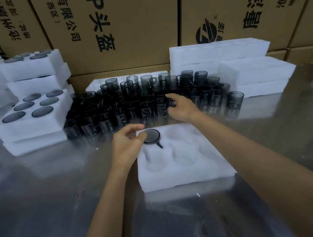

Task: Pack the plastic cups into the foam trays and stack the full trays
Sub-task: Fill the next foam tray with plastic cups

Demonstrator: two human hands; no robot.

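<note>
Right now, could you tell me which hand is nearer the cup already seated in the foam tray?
Left. The left hand touches the seated cup; the right hand reaches among the loose cups beyond the tray.

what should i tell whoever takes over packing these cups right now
Left hand: pressing one smoky grey plastic cup into the far-left pocket of the white foam tray in front.
Right hand: open, reaching into the crowd of loose grey cups behind it, holding nothing yet.
Done: full six-cup trays stacked at left.
Left: the tray's other pockets, many loose cups, empty foam trays at right.
</note>
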